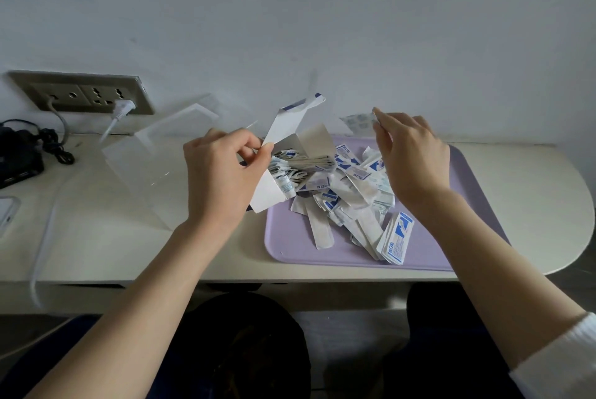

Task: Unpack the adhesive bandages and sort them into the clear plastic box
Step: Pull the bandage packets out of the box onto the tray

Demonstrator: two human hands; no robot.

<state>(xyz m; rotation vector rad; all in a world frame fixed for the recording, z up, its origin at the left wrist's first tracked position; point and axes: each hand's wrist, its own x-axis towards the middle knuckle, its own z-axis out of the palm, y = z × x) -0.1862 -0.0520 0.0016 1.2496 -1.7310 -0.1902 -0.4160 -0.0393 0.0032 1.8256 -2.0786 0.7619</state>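
A cream worktop [96, 247] with a rounded right end stands against a plain white wall [322, 11]. On the wall, low at the left, one grey socket plate [80, 92] carries two outlets, with one white plug [124, 107] pushed in. A black device [19, 160] with tangled cables sits at the far left of the worktop.

One clear plastic box [145, 179] stands on the worktop left of centre, its lid tilted up towards the wall. To its right lies one lavender tray [290, 244], which holds a loose heap of adhesive bandages [348, 198], too many and too overlapped to count. Most are white wrappers with blue print, and a small stack of them lies at the near right of the heap.

The left hand [222, 173] grips one white carton [283, 127] with curled fingers [248, 144]. The carton is tipped over the tray's left edge with its flaps open, and more bandages show in its mouth. The right hand [412, 160] is raised over the far side of the tray, thumb and forefinger pinching a single bandage wrapper [358, 121] clear of the heap, its other fingers loosely bent. A white sleeve [561, 360] covers the right upper arm.
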